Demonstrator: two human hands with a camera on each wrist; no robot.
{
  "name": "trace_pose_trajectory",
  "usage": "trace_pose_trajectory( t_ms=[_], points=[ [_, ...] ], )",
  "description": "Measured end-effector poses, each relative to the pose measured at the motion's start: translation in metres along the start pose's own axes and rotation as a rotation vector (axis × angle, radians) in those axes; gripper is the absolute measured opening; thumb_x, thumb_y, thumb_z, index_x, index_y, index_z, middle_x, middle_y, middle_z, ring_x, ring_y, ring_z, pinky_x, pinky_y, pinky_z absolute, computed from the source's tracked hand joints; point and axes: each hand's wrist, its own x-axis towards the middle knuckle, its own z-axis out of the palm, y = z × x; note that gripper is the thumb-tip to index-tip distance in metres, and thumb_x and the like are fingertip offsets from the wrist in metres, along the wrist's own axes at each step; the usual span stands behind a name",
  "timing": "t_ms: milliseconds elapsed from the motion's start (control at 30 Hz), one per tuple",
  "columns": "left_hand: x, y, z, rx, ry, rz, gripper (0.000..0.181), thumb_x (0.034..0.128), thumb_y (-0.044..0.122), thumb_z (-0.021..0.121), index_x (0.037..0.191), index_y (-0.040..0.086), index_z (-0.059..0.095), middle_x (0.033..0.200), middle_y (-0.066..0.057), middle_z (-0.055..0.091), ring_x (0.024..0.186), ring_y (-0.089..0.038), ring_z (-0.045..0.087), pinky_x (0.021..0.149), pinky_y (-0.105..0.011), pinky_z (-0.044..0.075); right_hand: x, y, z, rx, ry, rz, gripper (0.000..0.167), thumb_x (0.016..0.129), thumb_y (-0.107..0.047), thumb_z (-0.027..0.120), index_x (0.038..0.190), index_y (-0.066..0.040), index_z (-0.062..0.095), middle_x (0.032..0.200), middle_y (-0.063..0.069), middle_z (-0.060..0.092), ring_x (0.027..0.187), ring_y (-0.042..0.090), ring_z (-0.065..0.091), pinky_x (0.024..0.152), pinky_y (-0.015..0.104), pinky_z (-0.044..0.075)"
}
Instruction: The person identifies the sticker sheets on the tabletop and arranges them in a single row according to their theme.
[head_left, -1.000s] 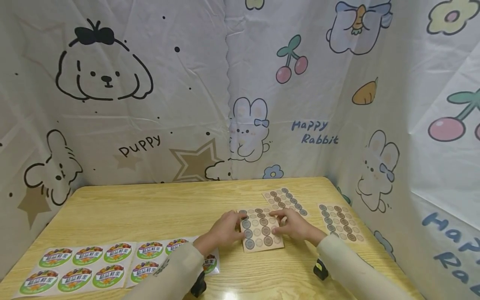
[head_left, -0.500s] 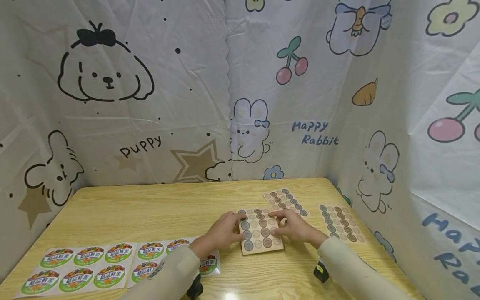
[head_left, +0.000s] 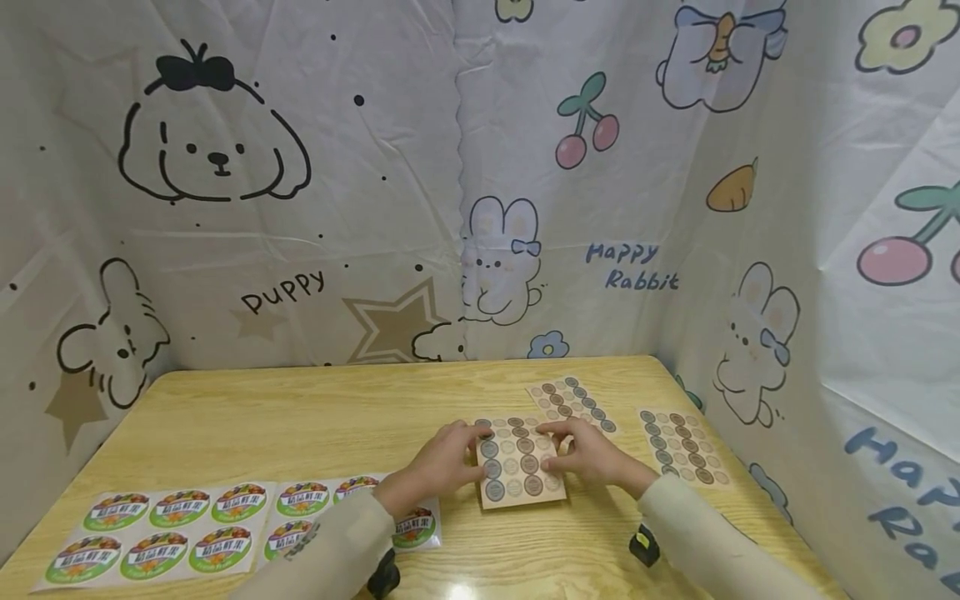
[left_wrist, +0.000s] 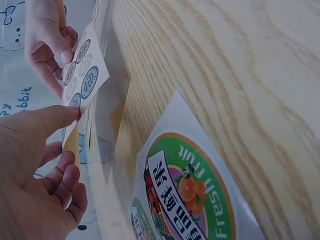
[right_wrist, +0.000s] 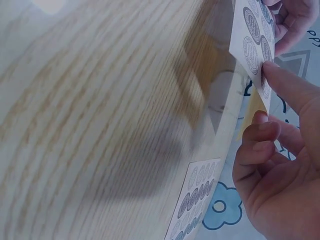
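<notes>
A tan sticker sheet with rows of round grey, pale and brown stickers is held raised off the wooden table. Its left edge is pinched between thumb and fingers of my left hand. The right edge is pinched the same way by my right hand. In the left wrist view, the left hand has its thumb on the printed face of the sheet and curled fingers behind. The right wrist view shows the right hand gripping the near edge of the sheet.
Two similar tan sheets lie on the table, one behind the held sheet and one at right. White sheets of oval fruit labels lie at front left, partly under the left sleeve. Printed curtains stand at the back and sides.
The held sheet tilted slightly, its near edge rising off the table between one second and half a second ago. Both hands keep their hold and barely move.
</notes>
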Motion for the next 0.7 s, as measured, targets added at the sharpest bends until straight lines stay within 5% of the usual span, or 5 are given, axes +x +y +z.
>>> trace_pose_trajectory(
  t_ms=[700],
  points=[
    [-0.013,0.000,-0.008,0.019,0.016,-0.034,0.061,0.0852,0.022,0.081,0.141,0.012,0.059,0.106,-0.005,0.059,0.089,-0.015,0.051,0.071,-0.030,0.044,0.000,-0.008,0.006,-0.030,-0.012,-0.010,0.053,0.086,-0.014,0.080,0.134,0.000,0.063,0.095,0.006,0.059,0.053,0.004,0.039,0.050,0.018,0.036]
  ],
)
